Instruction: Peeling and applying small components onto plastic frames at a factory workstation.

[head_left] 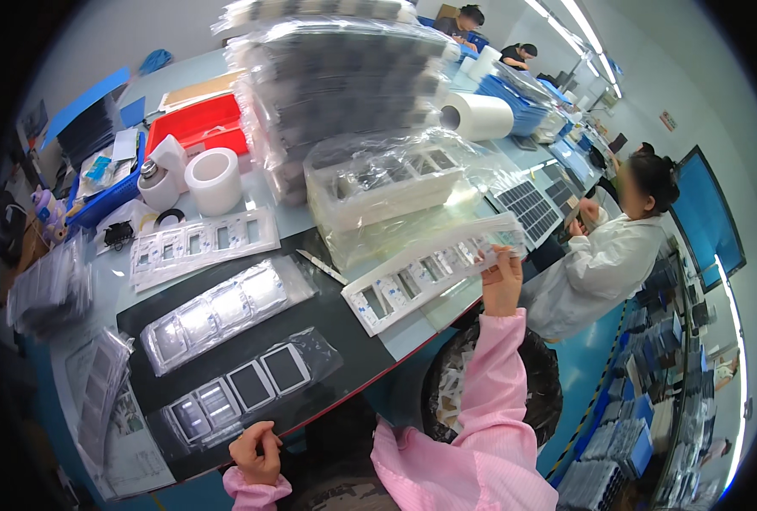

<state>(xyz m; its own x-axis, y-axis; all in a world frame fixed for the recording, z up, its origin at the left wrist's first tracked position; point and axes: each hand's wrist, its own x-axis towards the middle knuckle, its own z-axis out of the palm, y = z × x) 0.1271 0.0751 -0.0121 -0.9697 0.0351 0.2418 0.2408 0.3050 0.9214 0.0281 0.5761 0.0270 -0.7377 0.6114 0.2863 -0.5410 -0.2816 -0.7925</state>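
My right hand (502, 285) reaches out to the right, its fingers pinched at the far end of a stack of white strips with square windows (412, 285); a clear film corner shows there. My left hand (256, 451) is curled at the front edge of the black mat (169, 383), with nothing visible in it. Near that hand, a row of dark rectangular panels in clear film (250, 385) lies on the mat. Above it is a shiny plastic-wrapped row of panels (216, 315). A thin pale knife-like tool (321, 266) lies beside the strips.
A tall stack of plastic-wrapped sheets (353, 94) stands at the back, behind a bagged white block (387, 200). White tape rolls (213, 181) and a red tray (195, 125) are far left. A lined bin (532, 383) stands below the table; a person (600, 255) works at right.
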